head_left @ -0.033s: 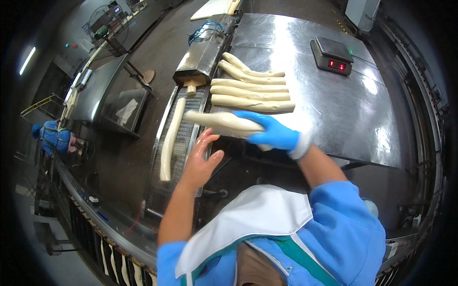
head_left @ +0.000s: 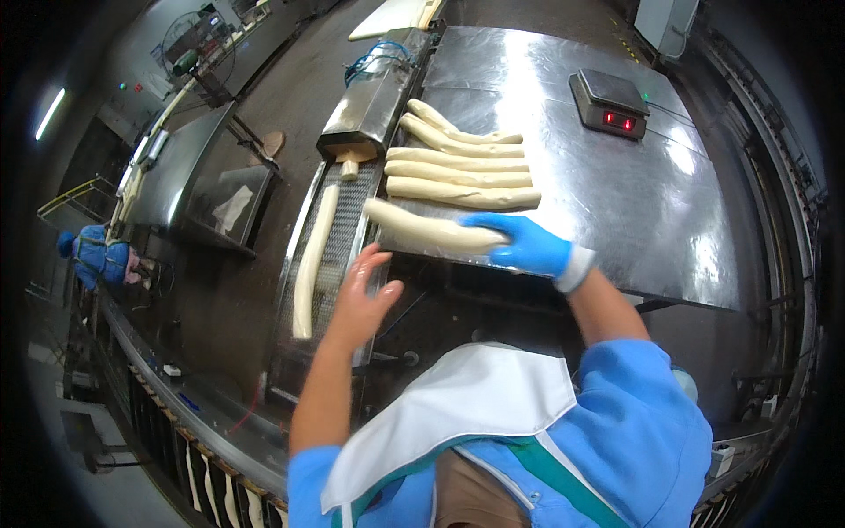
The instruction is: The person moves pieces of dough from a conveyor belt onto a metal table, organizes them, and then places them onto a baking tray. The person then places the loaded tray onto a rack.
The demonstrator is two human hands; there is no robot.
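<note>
My right hand (head_left: 530,247), in a blue glove, grips one end of a long pale dough roll (head_left: 421,227). The roll lies across the front left corner of the steel table (head_left: 634,211) and reaches out over the mesh conveyor belt (head_left: 341,231). My bare left hand (head_left: 361,304) is open with fingers spread, just below the roll's free end and above the belt, not touching the dough. Several more dough rolls (head_left: 459,167) lie side by side on the table behind. A long thin dough strip (head_left: 310,255) lies along the belt.
A metal extruder housing (head_left: 370,101) feeds the belt's far end. A scale with a red display (head_left: 607,101) sits at the table's back right. Another steel bench (head_left: 189,176) stands to the left. A person in blue (head_left: 97,255) works far left.
</note>
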